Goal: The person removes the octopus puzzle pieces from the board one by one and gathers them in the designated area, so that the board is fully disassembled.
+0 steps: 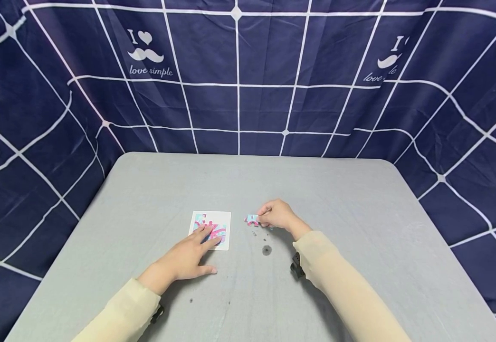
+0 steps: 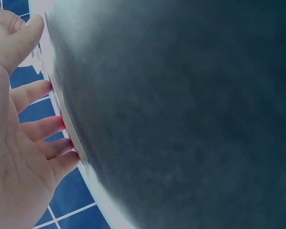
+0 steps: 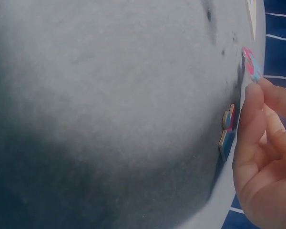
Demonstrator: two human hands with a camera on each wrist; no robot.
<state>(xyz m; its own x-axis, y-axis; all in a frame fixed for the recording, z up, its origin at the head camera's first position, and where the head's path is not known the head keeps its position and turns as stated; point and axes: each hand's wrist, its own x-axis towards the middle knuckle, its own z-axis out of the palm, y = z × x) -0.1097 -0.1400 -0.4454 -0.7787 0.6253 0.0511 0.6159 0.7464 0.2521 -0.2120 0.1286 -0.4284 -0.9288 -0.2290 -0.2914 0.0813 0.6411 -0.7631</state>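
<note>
Fingertips of my left hand (image 1: 184, 260) rest on a small white-framed jigsaw puzzle board (image 1: 227, 217), with the fingers spread and fairly straight. Pink and light-blue puzzle pieces (image 1: 219, 230) fill part of the board, and the fingers cover some of them. To the right of the board, my right hand (image 1: 280, 215) pinches a pink and blue puzzle piece (image 3: 252, 67) between thumb and forefinger. That piece is tilted up over the table in the right wrist view. Another puzzle piece (image 3: 227, 133) lies on the table below the right hand, mostly hidden by it in the head view.
The grey table (image 1: 342, 190) carries a dark round stain (image 1: 267, 250) and several smaller spots between the hands. A dark blue curtain (image 1: 265, 109) with white grid lines hangs behind the table and along both sides.
</note>
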